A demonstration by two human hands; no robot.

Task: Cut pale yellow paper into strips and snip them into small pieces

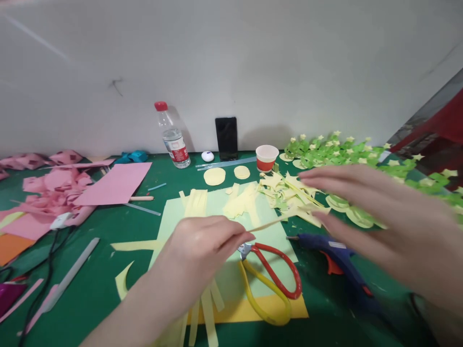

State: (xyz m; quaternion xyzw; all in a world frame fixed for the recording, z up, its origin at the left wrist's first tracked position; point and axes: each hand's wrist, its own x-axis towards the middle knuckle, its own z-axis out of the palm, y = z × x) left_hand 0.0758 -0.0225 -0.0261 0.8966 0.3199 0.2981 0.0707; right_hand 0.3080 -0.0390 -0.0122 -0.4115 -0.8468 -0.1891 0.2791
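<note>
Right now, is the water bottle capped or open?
Capped: the bottle has its red cap seated on top.

A thin pale-yellow paper strip [268, 224] slants up toward the right.

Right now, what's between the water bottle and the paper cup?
The head view shows a white rounded object and a black phone, with translucent sticks and two yellow paper discs in front.

Scissors [266, 271] lie right of the left hand [202, 246], a glue gun [336, 248] below the right hand [376, 217]; beyond these 2, a phone [227, 139] stands between bottle [175, 142] and cup [266, 159].
</note>
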